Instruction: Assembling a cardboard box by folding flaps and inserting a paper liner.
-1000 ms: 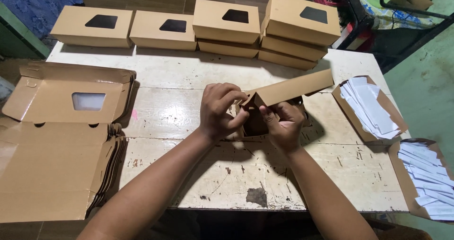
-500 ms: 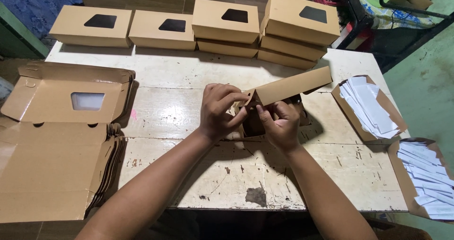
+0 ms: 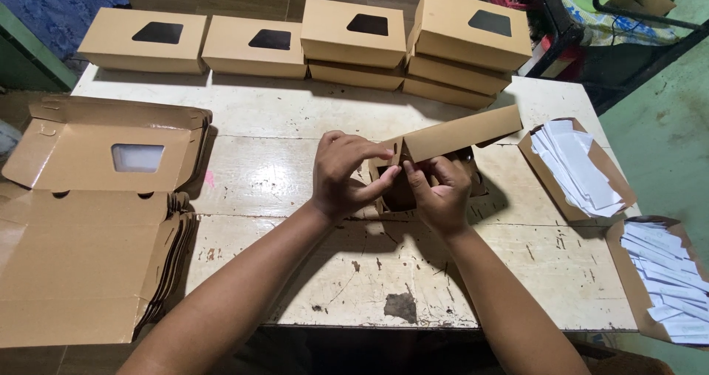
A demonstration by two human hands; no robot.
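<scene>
Head view: both hands pinch a half-folded brown cardboard box on the worn table.
Left hand and right hand grip its near corner; pressing unevenly could crease or tear the tab. Between them, the box is tan, lid flap raised away, interior dark.

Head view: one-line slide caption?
Both hands, left hand and right hand, fold a brown cardboard box on a worn table.

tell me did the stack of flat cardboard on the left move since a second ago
No. The flat cardboard stack lies at the same spot on the table, its window flap equally far from the pink mark.
</scene>
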